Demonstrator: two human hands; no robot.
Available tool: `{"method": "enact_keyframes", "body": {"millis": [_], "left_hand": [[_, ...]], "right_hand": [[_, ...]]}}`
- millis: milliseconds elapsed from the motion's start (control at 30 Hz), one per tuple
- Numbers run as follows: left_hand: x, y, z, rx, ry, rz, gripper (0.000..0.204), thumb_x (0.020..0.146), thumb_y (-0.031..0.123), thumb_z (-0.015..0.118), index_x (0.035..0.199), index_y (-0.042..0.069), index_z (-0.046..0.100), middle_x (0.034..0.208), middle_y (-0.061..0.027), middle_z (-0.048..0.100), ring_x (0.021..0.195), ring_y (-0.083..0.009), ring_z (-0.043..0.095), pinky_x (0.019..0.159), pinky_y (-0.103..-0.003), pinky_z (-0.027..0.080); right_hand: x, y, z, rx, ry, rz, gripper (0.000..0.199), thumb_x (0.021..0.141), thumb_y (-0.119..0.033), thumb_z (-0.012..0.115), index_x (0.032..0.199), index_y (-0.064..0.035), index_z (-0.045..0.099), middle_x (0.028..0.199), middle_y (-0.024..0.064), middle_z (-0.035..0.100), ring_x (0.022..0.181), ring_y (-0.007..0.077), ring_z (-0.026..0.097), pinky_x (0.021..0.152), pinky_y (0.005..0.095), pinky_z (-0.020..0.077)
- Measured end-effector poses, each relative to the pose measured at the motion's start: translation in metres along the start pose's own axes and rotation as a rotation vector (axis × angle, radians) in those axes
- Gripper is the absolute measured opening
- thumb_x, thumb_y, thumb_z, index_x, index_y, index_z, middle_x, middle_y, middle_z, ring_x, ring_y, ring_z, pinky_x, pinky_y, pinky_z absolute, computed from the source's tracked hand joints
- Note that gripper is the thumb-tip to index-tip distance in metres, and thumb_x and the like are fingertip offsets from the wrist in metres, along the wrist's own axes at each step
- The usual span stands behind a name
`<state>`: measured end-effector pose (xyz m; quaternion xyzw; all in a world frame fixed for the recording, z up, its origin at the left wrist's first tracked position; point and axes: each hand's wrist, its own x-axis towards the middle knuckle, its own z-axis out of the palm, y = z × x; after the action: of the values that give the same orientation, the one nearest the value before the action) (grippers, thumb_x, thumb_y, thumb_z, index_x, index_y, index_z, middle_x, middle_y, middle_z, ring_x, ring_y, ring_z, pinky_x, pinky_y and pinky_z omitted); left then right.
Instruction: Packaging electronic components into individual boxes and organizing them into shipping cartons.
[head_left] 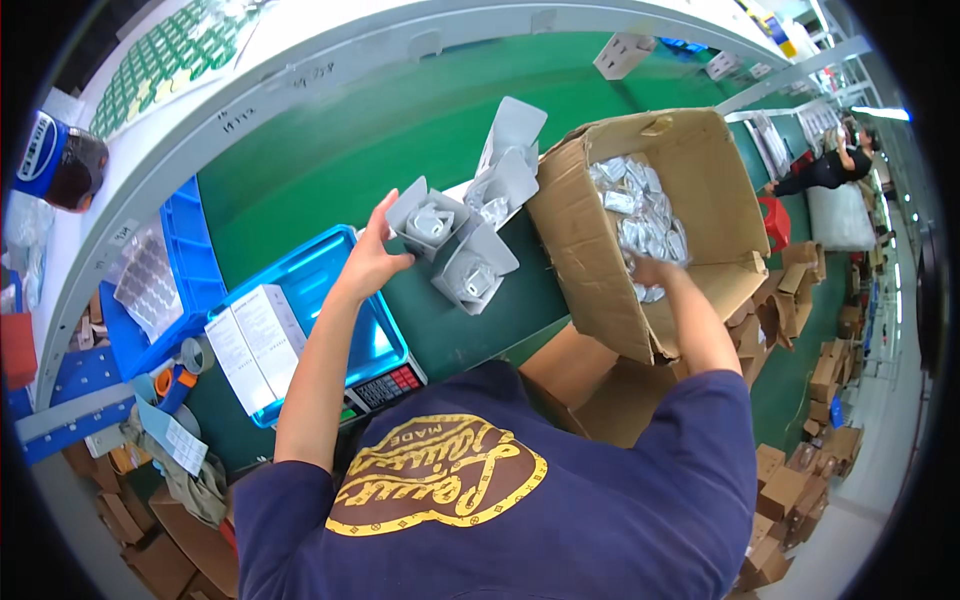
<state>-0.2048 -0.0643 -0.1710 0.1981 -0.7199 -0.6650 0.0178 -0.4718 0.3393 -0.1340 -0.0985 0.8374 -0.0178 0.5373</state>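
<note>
- Loose silvery packets (650, 235) lie heaped inside a big brown cardboard carton (575, 240), whose open top tilts toward the person at the counter's near edge, right of its middle.
- The right hand (656, 272) reaches in among the packets; its fingers are blurred and partly hidden, so one cannot tell whether its grip has closed on any.
- Each packet looks light, with a slick, crinkly wrapper likely to slip; pinching across the firmer middle seems safer than tugging a loose corner.
- Left of the carton, small white boxes (497, 248) stand open on the counter (440, 338), wrapped pieces showing inside.
- The left hand (376, 257) is at the leftmost open box, thumb and fingers apart; contact is unclear. The thin card probably dents easily, so a light hold on the side walls, below the flaps, would suit it.
- Farther left, by the near edge, a counting scale (385, 388) with a blue tray carries closed white cartons (265, 345).
- Past it, toward the counter's left end, sits a blue plastic bin (205, 250).
</note>
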Motion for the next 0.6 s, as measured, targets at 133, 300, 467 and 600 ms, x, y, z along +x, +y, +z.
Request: {"method": "enact_keyframes", "body": {"millis": [133, 300, 467, 600], "left_hand": [[0.033, 0.013, 0.003, 0.178, -0.272, 0.017, 0.113, 0.060, -0.006, 0.077, 0.155, 0.020, 0.021, 0.143, -0.0077, 0.047, 0.137, -0.0239, 0.039, 0.114, -0.036, 0.028], [0.062, -0.005, -0.001, 0.042, -0.407, 0.126, 0.114, 0.058, -0.008, 0.082, 0.153, 0.020, 0.026, 0.139, -0.0048, 0.051, 0.132, -0.0210, 0.043, 0.112, -0.036, 0.032], [0.051, 0.015, -0.001, 0.198, -0.464, 0.053, 0.088, 0.061, 0.004, 0.085, 0.137, 0.011, 0.042, 0.127, -0.0072, 0.057, 0.122, -0.0218, 0.051, 0.106, -0.035, 0.038], [0.037, 0.024, 0.004, 0.158, -0.071, -0.008, 0.075, 0.064, 0.017, 0.087, 0.122, 0.001, 0.043, 0.115, -0.0129, 0.059, 0.113, -0.0226, 0.057, 0.100, -0.036, 0.044]], "right_hand": [[0.106, 0.088, 0.051, -0.461, -0.020, -0.401, 0.079, 0.075, -0.036, 0.077, 0.142, -0.0091, 0.045, 0.135, 0.0151, 0.058, 0.124, 0.0309, 0.054, 0.104, 0.0367, 0.0422], [0.075, 0.052, 0.069, -0.290, 0.198, -0.545, 0.069, 0.079, -0.036, 0.073, 0.138, -0.0103, 0.049, 0.135, 0.0156, 0.058, 0.124, 0.0317, 0.054, 0.103, 0.0374, 0.0424], [0.066, 0.012, 0.030, -0.093, 0.345, -0.678, 0.059, 0.083, -0.036, 0.068, 0.134, -0.0114, 0.054, 0.134, 0.0161, 0.058, 0.124, 0.0326, 0.054, 0.102, 0.0381, 0.0427], [0.073, 0.009, 0.024, 0.086, 0.433, -0.750, 0.053, 0.086, -0.037, 0.065, 0.132, -0.0121, 0.057, 0.134, 0.0165, 0.058, 0.124, 0.0332, 0.054, 0.102, 0.0385, 0.0428]]}}
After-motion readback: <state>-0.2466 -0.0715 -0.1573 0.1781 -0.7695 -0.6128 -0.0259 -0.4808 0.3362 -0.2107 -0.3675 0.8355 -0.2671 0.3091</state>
